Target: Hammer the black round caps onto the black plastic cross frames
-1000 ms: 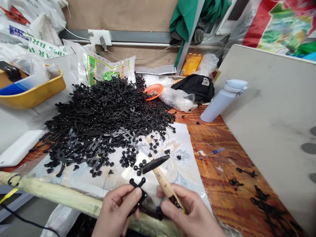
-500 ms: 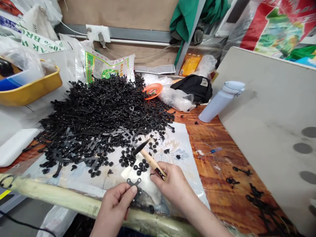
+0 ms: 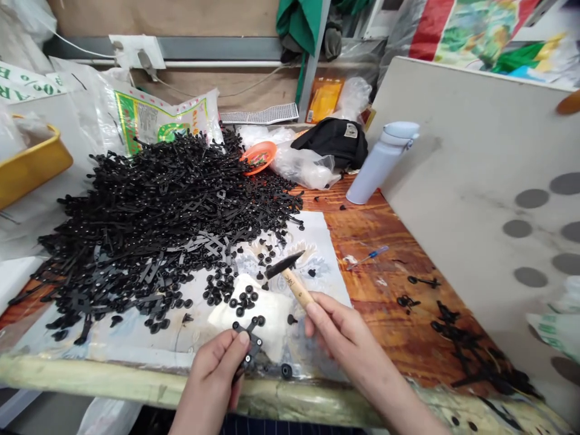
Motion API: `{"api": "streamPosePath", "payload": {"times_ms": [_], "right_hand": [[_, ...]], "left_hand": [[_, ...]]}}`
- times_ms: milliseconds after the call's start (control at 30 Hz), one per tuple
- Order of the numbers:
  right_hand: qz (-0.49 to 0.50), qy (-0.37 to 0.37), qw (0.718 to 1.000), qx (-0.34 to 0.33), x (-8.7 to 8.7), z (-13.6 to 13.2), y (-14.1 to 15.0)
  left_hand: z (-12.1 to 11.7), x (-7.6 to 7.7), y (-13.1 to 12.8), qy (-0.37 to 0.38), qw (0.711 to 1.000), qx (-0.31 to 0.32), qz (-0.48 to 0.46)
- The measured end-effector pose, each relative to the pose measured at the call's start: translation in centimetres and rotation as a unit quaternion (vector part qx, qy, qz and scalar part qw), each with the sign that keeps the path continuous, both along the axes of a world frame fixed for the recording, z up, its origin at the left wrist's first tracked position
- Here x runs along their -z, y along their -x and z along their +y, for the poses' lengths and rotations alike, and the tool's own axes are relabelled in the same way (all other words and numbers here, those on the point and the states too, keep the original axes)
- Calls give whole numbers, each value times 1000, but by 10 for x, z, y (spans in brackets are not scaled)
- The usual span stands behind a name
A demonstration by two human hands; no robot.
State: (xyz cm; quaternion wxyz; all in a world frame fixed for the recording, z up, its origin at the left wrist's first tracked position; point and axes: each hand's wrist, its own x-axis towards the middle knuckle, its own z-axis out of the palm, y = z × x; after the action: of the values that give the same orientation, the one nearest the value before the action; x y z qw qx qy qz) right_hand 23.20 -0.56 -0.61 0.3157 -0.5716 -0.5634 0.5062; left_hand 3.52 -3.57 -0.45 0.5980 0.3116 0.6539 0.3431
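Note:
My right hand [image 3: 335, 323] is wrapped round the wooden handle of a small hammer [image 3: 290, 281]; its dark pointed head is raised over the sheet. Between the thumb and fingers of my left hand [image 3: 222, 362] is a black plastic linkage [image 3: 254, 341] with small shiny rivets, partly covered by the hand. Just beyond it, several round black caps [image 3: 244, 299] lie on a pale cloth [image 3: 272, 323]. One loose black piece [image 3: 291, 319] lies between my hands, and a round black part [image 3: 286, 370] is by the front edge.
A large heap of black linkage parts [image 3: 158, 193] covers the left of the table. An orange dish [image 3: 259, 158], a black bag [image 3: 333, 144] and a pale blue bottle [image 3: 383, 162] stand behind. A grey panel [image 3: 466, 139] borders the right side, near a pen [image 3: 374, 252].
The view has shifted to the right. My right hand has moved away from my left with the hammer, whose head now points more to the right. The linkage has turned a little in my left hand.

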Motion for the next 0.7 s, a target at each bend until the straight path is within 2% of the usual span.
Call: {"api": "streamPosePath", "payload": {"times_ms": [133,367,533,700], "right_hand": [[16,-6,1000,-9,5,-8,-3],[44,-9,999,-7,7,-12,-7],[-3,-34,999,-31,-3,-16,-10],[-52,-86,993,-54,-9,-22,-14]], "left_hand": [[4,1,-8,3,1000,-31,6],[5,6,-8,4,999,-24,34],[7,4,-10,3,998,-8,62],[11,-3,-12,24,999,-15,47]]}}
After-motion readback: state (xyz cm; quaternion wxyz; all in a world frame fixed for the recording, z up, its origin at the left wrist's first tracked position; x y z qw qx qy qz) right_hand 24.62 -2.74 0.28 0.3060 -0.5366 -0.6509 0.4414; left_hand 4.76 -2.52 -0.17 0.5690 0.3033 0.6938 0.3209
